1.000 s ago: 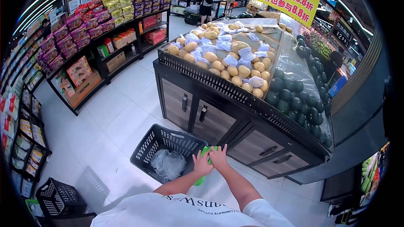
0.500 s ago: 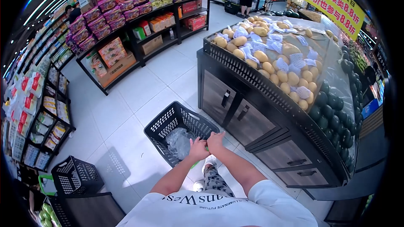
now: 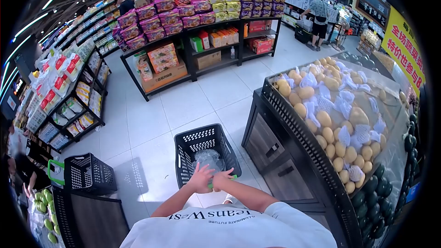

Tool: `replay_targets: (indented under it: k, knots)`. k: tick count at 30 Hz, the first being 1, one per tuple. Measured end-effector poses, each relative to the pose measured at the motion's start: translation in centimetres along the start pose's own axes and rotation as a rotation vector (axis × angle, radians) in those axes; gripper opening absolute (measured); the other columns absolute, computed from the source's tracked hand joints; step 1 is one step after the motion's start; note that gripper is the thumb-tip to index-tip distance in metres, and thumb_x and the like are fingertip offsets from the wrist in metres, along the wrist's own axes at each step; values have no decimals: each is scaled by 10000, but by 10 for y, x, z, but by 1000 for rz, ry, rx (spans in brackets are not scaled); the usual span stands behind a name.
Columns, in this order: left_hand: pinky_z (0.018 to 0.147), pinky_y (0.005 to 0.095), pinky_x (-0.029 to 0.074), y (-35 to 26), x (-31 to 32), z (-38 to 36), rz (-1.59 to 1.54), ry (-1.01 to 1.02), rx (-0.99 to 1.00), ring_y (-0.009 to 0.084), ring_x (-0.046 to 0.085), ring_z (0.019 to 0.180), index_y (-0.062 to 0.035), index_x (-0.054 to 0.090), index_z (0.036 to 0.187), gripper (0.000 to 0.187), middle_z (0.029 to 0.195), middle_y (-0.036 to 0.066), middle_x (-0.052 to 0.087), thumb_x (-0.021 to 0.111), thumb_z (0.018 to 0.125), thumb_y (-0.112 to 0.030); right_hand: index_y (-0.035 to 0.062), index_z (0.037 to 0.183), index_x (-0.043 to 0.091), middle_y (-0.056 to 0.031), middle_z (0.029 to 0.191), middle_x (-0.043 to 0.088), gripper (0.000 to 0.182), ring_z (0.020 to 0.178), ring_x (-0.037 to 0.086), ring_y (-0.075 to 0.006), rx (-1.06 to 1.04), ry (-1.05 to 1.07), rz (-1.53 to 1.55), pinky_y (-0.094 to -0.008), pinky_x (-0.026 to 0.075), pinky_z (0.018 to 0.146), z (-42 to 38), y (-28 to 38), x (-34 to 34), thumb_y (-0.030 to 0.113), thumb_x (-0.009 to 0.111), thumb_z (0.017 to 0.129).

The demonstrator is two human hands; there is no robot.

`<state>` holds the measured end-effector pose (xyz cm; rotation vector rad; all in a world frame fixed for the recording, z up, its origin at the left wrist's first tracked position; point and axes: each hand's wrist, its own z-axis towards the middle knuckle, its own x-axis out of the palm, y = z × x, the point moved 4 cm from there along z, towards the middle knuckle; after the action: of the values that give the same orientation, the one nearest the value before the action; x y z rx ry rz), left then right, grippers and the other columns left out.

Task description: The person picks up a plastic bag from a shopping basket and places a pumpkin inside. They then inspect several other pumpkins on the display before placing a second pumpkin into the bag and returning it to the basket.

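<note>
Low in front of me is a black plastic shopping basket [image 3: 198, 132] with perforated sides. Crumpled clear plastic [image 3: 209, 160] lies inside it. My left hand [image 3: 200, 180] is over the near end of the basket with its fingers spread. Beside it, my right hand [image 3: 223, 179] has its fingers stretched out, close to the left one. A green handle [image 3: 234, 177] shows beneath and beside the hands, partly covered by them. Whether either palm presses on the handle is hidden.
To the right stands a produce stand [image 3: 294, 188] with potatoes [image 3: 324, 119] and dark green round produce [image 3: 374, 202]. Packaged goods fill a black shelf [image 3: 193, 57] ahead. Another black basket [image 3: 89, 172] is at left, near green produce [image 3: 48, 202]. A person [image 3: 317, 16] stands far off.
My view has turned left and upward, so the shelf and potato stand appear farther right. The basket now points straighter ahead. The left fingers have spread and the right fingers have straightened.
</note>
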<state>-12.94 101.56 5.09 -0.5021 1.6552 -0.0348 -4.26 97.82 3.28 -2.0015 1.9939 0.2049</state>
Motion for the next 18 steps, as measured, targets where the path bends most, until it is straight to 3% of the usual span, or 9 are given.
replay_targets:
  k: [1,2,5,6,9,12,15,16,18]
  knots:
    - [1068,637,65,6,2,2,20,-58,48,332,283,1324,-113,644,1030,572,1316,67,471,723,566,-437,161,1380,394,-148,1299,505,658,1149,497,-446,-8,85,-36,-722,99,989,21,1,-1,348,585,778]
    - [1069,636,67,9,-6,6,24,-69,53,326,289,1322,-112,643,1016,560,1313,64,472,726,562,-428,153,1373,401,-160,1285,516,650,1090,545,-436,-55,90,-57,-696,184,991,23,-1,-6,357,573,781]
    - [1073,629,82,22,-21,12,36,-82,92,307,310,1312,-104,632,977,532,1302,76,475,731,552,-407,130,1350,430,-157,1239,550,634,1014,594,-417,-95,-82,25,-650,333,946,28,-5,-25,361,572,777]
    - [1073,628,84,30,-23,17,43,-71,109,305,312,1311,-102,630,973,528,1301,82,475,730,553,-405,103,1268,525,-150,1171,591,559,969,620,-388,-167,-185,35,-590,447,868,31,-6,-33,344,575,767]
    - [1080,618,70,49,-29,30,93,-15,148,300,311,1313,-103,592,1042,563,1324,96,453,713,570,-386,67,1144,619,-136,1090,629,469,945,635,-352,-249,-287,83,-591,476,814,21,-13,-52,298,579,739]
    - [1081,612,51,65,-34,38,165,71,150,292,300,1321,-131,524,1168,661,1352,91,425,700,577,-369,58,1063,662,-138,1052,646,424,941,643,-305,-238,-365,175,-521,494,828,13,-22,-67,274,573,710]
    - [1095,593,28,74,-44,47,176,141,170,285,269,1344,-136,512,1236,688,1375,89,407,669,621,-402,61,1047,669,-153,1042,647,434,943,644,-263,-435,-475,181,-418,498,846,26,-36,-77,290,563,694]
    - [1096,589,17,79,-46,52,202,207,172,276,256,1352,-147,480,1278,726,1386,83,393,664,626,-406,67,1078,656,-167,1084,633,479,988,631,-250,-434,-453,167,-344,483,866,31,-41,-79,338,541,700]
    - [1089,595,29,92,-45,60,167,176,206,277,272,1342,-137,517,1213,683,1369,81,412,682,600,-389,69,1103,644,-159,1114,624,515,1023,617,-255,-418,-388,173,-354,474,881,38,-48,-87,379,527,708]
